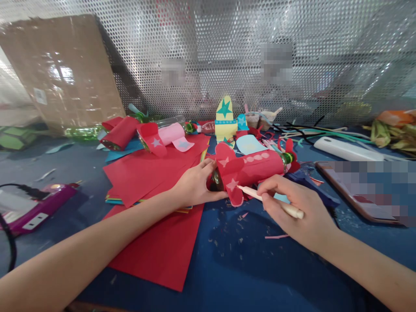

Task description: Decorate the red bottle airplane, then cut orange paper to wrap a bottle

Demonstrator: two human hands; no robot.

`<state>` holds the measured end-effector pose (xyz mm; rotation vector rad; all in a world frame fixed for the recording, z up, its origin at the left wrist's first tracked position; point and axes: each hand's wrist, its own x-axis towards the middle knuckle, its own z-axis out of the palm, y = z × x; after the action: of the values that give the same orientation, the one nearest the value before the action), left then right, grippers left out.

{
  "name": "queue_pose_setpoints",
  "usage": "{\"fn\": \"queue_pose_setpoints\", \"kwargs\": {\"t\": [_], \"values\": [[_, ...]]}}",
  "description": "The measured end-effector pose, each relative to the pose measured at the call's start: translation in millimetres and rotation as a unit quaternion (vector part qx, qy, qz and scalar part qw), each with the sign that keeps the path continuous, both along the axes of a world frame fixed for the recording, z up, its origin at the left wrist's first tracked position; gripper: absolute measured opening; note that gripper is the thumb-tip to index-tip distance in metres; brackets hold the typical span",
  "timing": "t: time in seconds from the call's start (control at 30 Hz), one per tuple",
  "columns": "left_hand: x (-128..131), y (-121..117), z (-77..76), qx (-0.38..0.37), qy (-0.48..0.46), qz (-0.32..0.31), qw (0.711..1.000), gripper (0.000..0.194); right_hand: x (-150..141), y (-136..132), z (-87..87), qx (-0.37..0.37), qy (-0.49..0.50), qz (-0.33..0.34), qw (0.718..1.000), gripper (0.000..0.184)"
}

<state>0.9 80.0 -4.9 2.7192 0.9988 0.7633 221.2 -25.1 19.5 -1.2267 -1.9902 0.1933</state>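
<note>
A green plastic bottle wrapped in red paper (pixel 263 167) lies on its side on the blue table, its neck to the right. Red paper fins with pink stars stand out near its base. My left hand (pixel 198 184) grips the bottle's base end, thumb below and fingers above. In my right hand (pixel 292 208) is a slim cream-coloured pen (pixel 251 193), held like a pencil. Its tip meets the edge of the pink star (pixel 232 185) on the lower fin. Pink dots run along the bottle's red wrap.
Red paper sheets (pixel 162 260) lie left of the bottle. Behind stand a yellow paper-covered piece with a teal star (pixel 225 112) and other paper-wrapped bottles (pixel 121 132). A phone (pixel 360 195) and a white glue gun-like bar (pixel 347 148) lie right; a purple power strip (pixel 45 208) sits left.
</note>
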Motion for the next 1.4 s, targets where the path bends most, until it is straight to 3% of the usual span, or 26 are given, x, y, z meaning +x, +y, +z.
{"fn": "queue_pose_setpoints", "kwargs": {"t": [1.4], "values": [[-1.3,1.6,-2.7,0.015,0.009,0.004,1.0,0.071,-0.3,0.6,2.3,0.025,-0.008,-0.011,1.0,0.012]]}}
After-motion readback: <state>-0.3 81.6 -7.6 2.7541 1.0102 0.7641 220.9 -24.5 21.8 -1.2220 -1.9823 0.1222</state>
